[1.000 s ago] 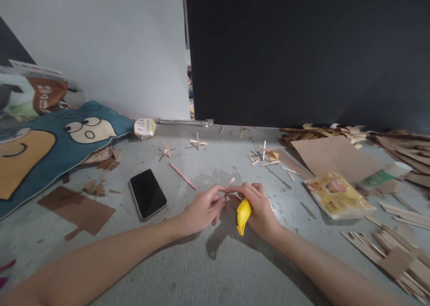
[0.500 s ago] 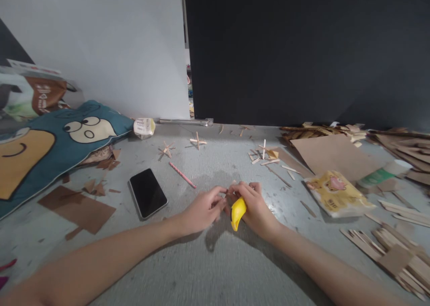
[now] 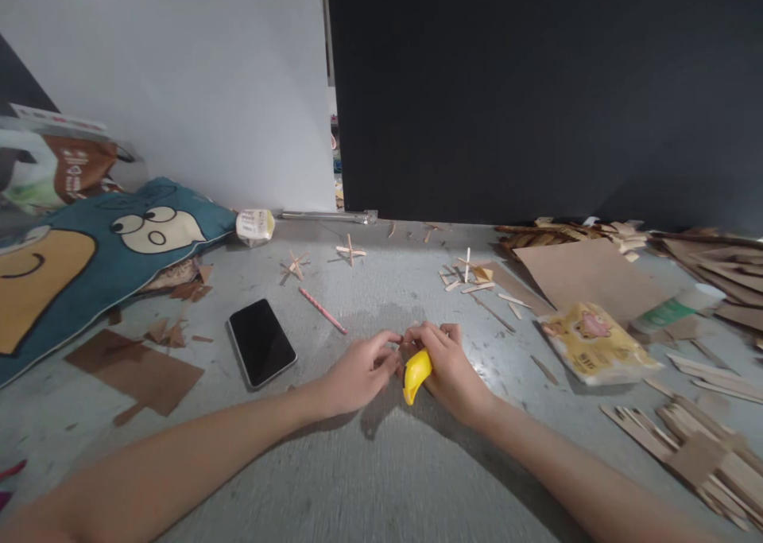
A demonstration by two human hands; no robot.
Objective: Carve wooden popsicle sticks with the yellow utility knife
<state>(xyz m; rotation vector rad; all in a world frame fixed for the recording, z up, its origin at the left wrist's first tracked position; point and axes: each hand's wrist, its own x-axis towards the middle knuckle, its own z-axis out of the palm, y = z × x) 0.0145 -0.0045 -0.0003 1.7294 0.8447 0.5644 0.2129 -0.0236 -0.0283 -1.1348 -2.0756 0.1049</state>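
Head view shows the yellow piece (image 3: 417, 374) hanging under the curled fingers of my right grip (image 3: 456, 378), which is closed around it, above the table (image 3: 322, 483). My left grip (image 3: 356, 374) comes in from the other side, fingers bent and tips drawn together, right up by my right fingertips; whatever sits between the tips is too hidden for me to tell if the left one pinches anything. Just beyond my left fingers lies a pink stick (image 3: 323, 311), with the phone (image 3: 262, 343) left of it, face up and dark. Farther out, brown card (image 3: 137, 374) lies flat by a blue pillow (image 3: 167, 223). Two small stick crosses stand toward the back. Over to my right are a yellow packet (image 3: 596, 346) and a stick bundle (image 3: 695, 457).
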